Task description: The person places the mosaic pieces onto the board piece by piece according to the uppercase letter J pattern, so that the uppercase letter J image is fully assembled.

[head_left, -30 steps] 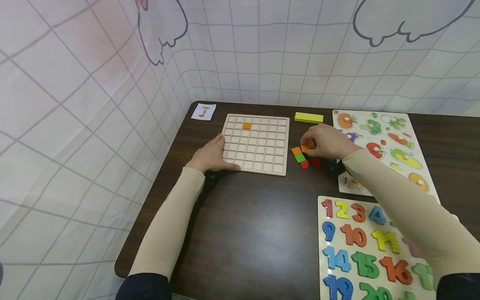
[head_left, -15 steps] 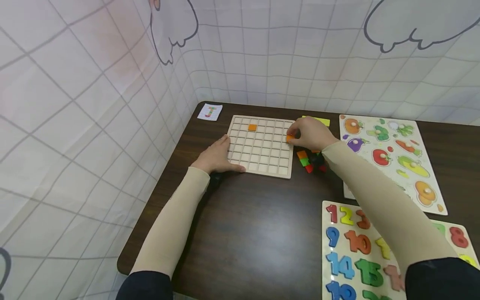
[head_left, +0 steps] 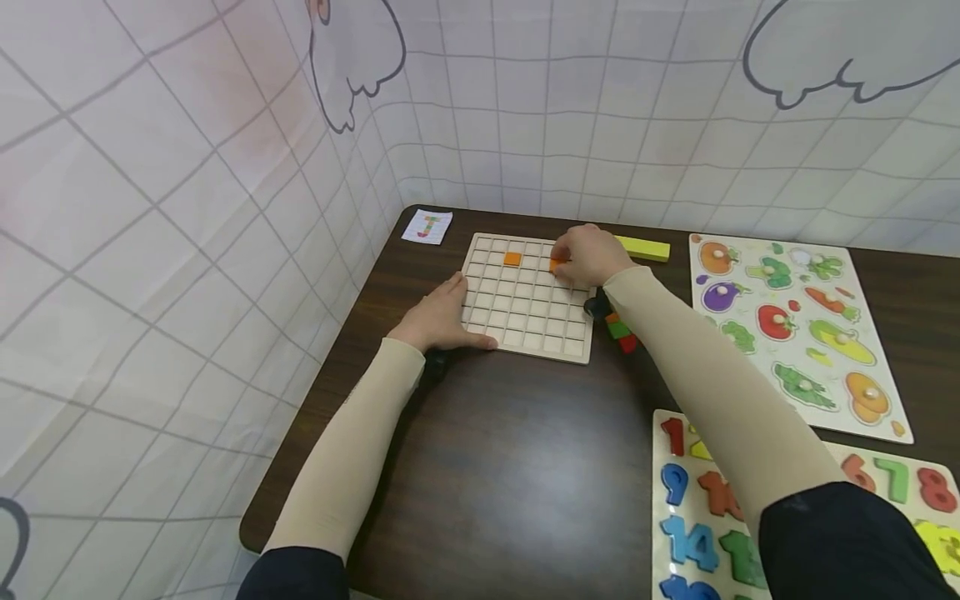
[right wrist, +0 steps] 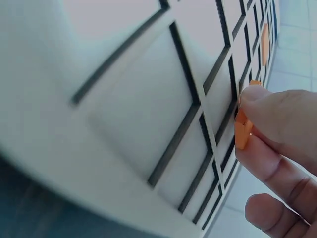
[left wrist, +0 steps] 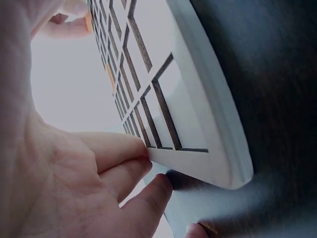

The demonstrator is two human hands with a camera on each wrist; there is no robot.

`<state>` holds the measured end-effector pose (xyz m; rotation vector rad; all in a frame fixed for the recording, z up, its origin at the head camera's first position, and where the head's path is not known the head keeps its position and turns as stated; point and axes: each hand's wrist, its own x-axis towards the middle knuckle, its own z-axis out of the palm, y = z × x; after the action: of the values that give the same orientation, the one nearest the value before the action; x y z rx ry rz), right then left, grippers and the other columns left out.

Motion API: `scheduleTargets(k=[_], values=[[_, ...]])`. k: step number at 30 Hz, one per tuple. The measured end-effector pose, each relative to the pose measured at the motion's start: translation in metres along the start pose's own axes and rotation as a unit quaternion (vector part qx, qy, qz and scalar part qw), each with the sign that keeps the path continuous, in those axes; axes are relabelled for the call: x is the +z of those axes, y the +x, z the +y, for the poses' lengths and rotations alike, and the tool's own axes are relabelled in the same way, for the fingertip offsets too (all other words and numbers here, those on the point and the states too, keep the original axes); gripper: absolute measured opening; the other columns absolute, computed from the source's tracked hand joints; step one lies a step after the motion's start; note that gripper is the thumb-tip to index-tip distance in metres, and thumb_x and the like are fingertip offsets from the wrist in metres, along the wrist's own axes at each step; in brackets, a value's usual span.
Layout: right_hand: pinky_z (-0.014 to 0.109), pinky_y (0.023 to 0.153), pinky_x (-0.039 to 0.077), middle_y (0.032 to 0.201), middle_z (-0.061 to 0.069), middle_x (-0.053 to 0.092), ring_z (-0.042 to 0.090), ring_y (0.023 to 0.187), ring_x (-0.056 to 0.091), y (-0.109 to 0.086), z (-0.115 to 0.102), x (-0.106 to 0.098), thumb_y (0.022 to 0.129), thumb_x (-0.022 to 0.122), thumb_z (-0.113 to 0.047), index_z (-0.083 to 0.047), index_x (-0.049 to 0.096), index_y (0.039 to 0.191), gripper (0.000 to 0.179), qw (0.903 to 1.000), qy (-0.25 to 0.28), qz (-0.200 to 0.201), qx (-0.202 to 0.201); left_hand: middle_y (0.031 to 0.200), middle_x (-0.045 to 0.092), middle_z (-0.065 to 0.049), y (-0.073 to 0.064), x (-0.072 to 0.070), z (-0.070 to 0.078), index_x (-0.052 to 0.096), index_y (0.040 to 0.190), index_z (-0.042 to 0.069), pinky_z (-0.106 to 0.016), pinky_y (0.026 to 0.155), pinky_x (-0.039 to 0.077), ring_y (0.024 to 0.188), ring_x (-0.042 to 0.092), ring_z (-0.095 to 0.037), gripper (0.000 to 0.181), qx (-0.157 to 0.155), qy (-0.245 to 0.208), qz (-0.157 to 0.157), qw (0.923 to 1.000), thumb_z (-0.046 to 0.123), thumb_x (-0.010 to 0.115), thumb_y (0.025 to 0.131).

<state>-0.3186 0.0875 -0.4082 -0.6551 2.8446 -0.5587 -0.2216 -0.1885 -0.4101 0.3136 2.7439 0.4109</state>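
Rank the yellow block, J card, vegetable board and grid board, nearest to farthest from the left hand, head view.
1. Grid board: touching the left hand.
2. J card: far left, beyond the hand.
3. Yellow block: right, past the grid board.
4. Vegetable board: rightmost of these.

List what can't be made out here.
Head view: count of loose pieces, partly behind the right sleeve.
Head view: some numerals on the number board, behind that sleeve or cut by the lower edge.
Head view: most of the held orange tile, behind the right hand.
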Motion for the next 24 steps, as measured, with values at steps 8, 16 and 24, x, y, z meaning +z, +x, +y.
scheduleTargets(k=[8, 16, 24], values=[[0.05, 0.101, 0.055, 0.122, 0.013, 0.076, 0.033, 0.113, 0.069, 0.008, -0.006, 0.001, 0.098, 0.074, -0.024, -0.009, 0.076, 0.123, 0.03, 0.9999, -0.001, -0.002, 0.012, 0.176, 0.011, -0.015, 0.0, 0.0, 0.001, 0.017, 0.165, 0.0, -0.047, 0.13, 0.027, 0.164, 0.015, -0.031, 0.13, 0.0, 0.0, 0.002, 1.0, 0.069, 0.082, 0.076], [0.052, 0.11, 0.048, 0.125, 0.013, 0.073, 0.032, 0.117, 0.065, 0.012, -0.008, 0.003, 0.097, 0.075, -0.025, -0.01, 0.076, 0.124, 0.031, 1.0, -0.003, -0.003, 0.007, 0.177, 0.009, -0.014, 0.001, -0.001, 0.0, 0.016, 0.166, 0.001, -0.046, 0.13, 0.028, 0.164, 0.015, -0.03, 0.131, -0.006, -0.002, 0.0, 1.0, 0.07, 0.081, 0.075], [0.05, 0.101, 0.052, 0.121, 0.013, 0.073, 0.03, 0.113, 0.065, 0.012, -0.007, 0.005, 0.096, 0.076, -0.027, -0.011, 0.076, 0.124, 0.032, 0.9998, 0.015, -0.003, 0.013, 0.176, 0.01, -0.015, 0.001, 0.0, 0.0, 0.017, 0.165, -0.001, -0.047, 0.13, 0.028, 0.164, 0.016, -0.032, 0.131, -0.004, 0.001, 0.001, 1.0, 0.069, 0.081, 0.075]])
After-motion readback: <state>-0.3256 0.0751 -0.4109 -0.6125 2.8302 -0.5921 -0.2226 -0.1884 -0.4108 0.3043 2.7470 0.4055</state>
